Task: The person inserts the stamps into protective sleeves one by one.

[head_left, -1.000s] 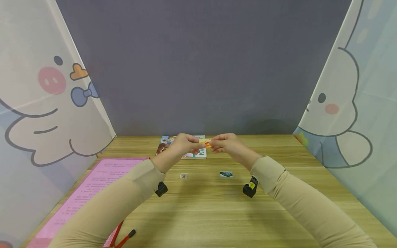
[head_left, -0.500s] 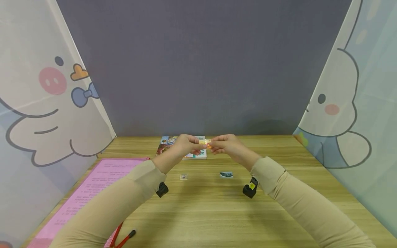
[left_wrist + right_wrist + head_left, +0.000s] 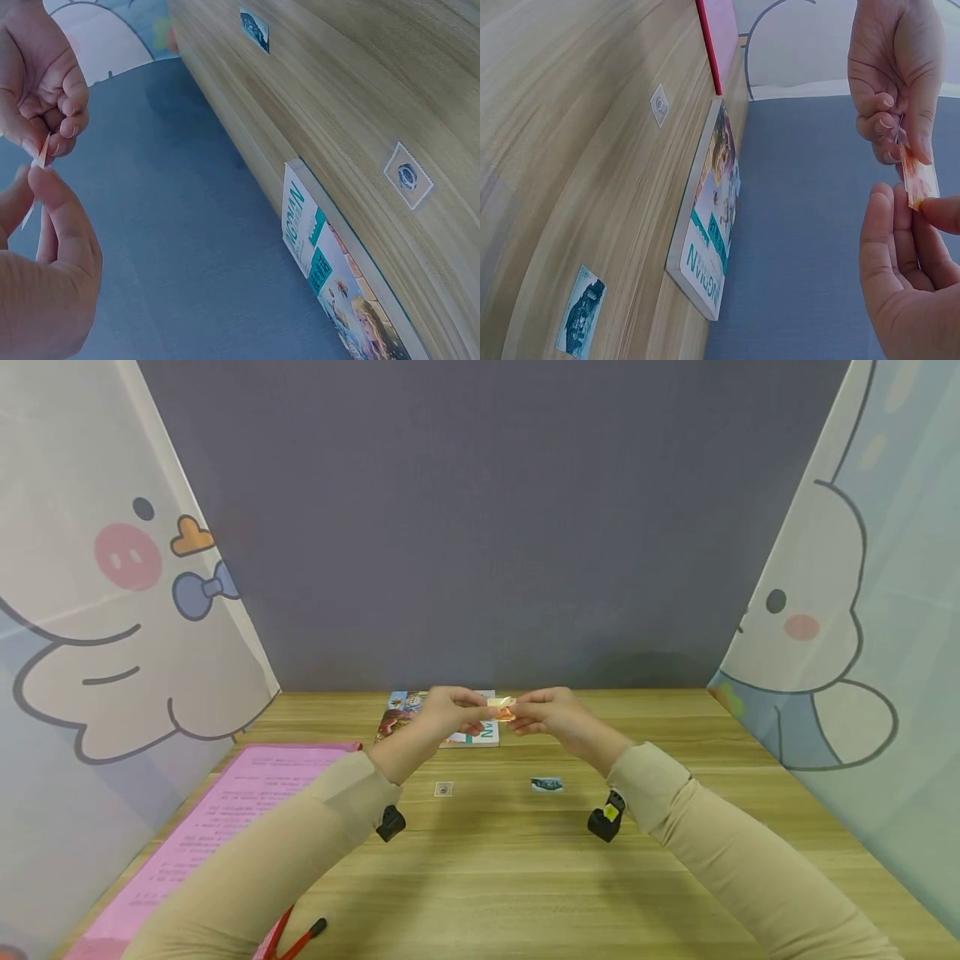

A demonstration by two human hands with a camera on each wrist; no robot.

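The left hand pinches one end of a small orange slip, held in the air above the table near the book. The slip's long axis appears to run sideways, hand to hand. The right hand pinches its other end, equally near.

Matt wood-grain table, glossy paper book.

Two hands up, the left hand and right hand, sharing one orange slip. On the table: two small stickers, grey and blue, one book, one pink sheet.
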